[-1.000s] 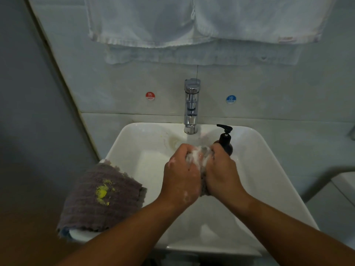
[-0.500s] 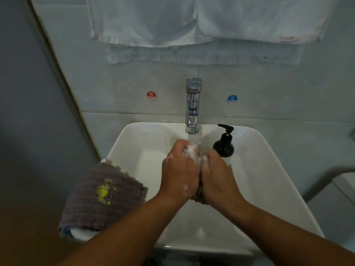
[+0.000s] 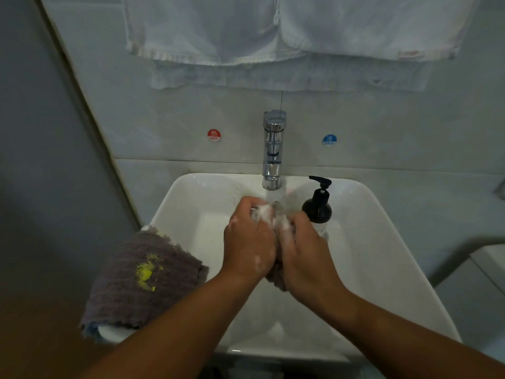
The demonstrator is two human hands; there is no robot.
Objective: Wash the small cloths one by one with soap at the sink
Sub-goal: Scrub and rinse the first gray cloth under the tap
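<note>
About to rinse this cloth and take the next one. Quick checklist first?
1. Left hand and right hand both grip the soapy cloth: ok.
2. Lather on it: ok, white foam shows.
3. Held below the faucet: ok.
4. Water running: cannot tell.
5. Its stain gone: cannot tell, bunched up.
6. Stained cloth waiting on the sink rim, yellow mark unwashed: ok.

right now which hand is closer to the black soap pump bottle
Right. The right hand grips the soapy cloth just in front of the soap bottle, knuckles close to its base; the left hand grips the cloth's other side, farther from it.
</note>
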